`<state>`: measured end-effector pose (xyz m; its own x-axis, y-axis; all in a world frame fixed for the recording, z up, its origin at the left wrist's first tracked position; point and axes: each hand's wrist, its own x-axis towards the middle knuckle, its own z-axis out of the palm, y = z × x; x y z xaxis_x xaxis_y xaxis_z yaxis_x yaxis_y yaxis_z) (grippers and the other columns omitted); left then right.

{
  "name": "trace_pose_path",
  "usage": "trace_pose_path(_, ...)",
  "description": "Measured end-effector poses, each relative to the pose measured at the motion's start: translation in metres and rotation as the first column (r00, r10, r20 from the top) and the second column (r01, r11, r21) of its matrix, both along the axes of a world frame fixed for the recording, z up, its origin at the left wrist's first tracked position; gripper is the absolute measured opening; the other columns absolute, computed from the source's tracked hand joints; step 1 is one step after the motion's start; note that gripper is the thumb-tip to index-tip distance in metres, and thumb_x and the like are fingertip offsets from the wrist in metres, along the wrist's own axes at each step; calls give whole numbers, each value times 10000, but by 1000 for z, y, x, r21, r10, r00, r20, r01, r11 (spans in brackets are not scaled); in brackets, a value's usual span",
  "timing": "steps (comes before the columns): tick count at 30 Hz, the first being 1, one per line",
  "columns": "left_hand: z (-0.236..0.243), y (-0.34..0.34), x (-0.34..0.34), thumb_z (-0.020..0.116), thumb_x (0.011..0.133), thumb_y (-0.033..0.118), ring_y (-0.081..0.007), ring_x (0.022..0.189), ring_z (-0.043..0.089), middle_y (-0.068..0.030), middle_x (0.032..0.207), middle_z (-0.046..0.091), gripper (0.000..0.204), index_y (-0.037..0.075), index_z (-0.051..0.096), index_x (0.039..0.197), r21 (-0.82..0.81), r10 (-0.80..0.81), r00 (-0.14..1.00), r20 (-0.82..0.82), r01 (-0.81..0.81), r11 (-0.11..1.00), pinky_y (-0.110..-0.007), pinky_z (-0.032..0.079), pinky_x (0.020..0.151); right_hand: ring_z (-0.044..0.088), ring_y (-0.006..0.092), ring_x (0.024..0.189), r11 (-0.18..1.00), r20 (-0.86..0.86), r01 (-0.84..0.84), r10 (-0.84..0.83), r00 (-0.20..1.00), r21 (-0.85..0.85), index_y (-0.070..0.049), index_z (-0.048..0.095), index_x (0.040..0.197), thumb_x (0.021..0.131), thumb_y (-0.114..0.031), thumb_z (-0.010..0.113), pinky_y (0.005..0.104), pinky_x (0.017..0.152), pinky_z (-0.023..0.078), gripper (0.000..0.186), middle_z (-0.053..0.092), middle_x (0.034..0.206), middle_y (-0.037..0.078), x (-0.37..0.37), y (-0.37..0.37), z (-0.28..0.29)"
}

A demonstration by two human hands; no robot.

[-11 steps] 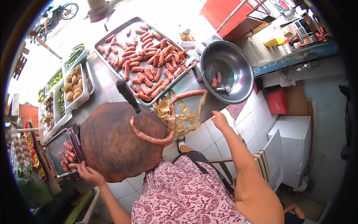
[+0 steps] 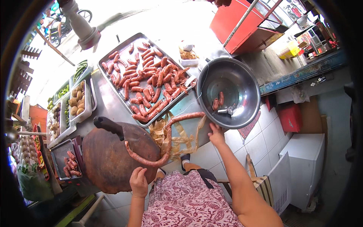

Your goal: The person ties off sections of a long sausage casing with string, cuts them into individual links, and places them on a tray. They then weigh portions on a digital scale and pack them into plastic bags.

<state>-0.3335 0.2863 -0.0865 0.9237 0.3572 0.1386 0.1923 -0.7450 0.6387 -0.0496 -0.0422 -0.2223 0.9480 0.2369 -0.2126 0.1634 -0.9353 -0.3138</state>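
A long uncut sausage (image 2: 145, 161) curves from the round wooden chopping block (image 2: 102, 159) over tangled, pale casings (image 2: 181, 142) toward the steel bowl. My left hand (image 2: 138, 183) hovers at the block's near right edge, fingers loosely curled and apart, with nothing visible in them. My right hand (image 2: 216, 135) is just below the bowl's near rim, fingers stretched out and holding nothing; whether they touch the rim I cannot tell. The large grey bowl (image 2: 229, 92) holds two short sausages (image 2: 218, 100) and a small metal piece (image 2: 226, 111). A black-handled knife (image 2: 109, 126) rests over the block.
Behind the block, a large metal tray (image 2: 126, 99) carries many short tied sausages. A smaller tray (image 2: 56, 160) with several sausages stands left of the block. Vegetable bins (image 2: 90, 113) line the left side. A striped chair (image 2: 266, 191) and a white box (image 2: 302, 166) stand at the right.
My left hand has moved right, from beside the small tray to the block's near right edge. My right hand has shifted slightly left, closer to the bowl. The view has shifted a little.
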Motion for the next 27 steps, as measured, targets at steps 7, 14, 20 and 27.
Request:
trace_pose_path(7, -3, -63, 47, 617, 750, -25, -337, 864, 648, -132, 916, 654, 234, 27, 658, 975, -94, -141, 986, -86, 133, 987, -419, 528, 757, 638, 339, 811, 804, 371, -408, 254, 893, 432, -40, 675, 929, 821, -18, 674, 415, 732, 517, 111, 629, 815, 122, 19, 6, 98)
trace_pose_path(14, -38, -102, 82, 624, 814, 60, -330, 1148, 545, -148, 1141, 616, 333, 37, 629, 1146, -82, -428, 809, -403, 434, 897, -436, 412, 1006, 595, 307, 1051, 915, 206, -401, 383, 900, 50, -80, 599, 1219, 830, -131, 684, 461, 904, 459, 401, 638, 1114, 126, 48, -11, 101)
trace_pose_path(20, -77, -94, 115, 599, 858, 230, -374, 1478, 249, -199, 1522, 397, 600, 51, 488, 1419, 241, -386, 670, -634, 645, 725, -573, 100, 1198, 670, 390, 799, 951, 311, -297, 259, 915, 84, -81, 613, 1045, 911, -62, 550, 485, 690, 530, 150, 680, 853, 171, 59, -20, 100)
trace_pose_path(27, -82, -77, 121, 679, 800, 212, -380, 1403, 355, -213, 1455, 455, 630, 31, 513, 1380, 157, -370, 707, -603, 560, 814, -496, 182, 1194, 689, 342, 807, 925, 167, -256, 216, 962, 282, -54, 683, 1042, 839, 2, 636, 389, 703, 505, 216, 683, 871, 183, 106, -44, 163)
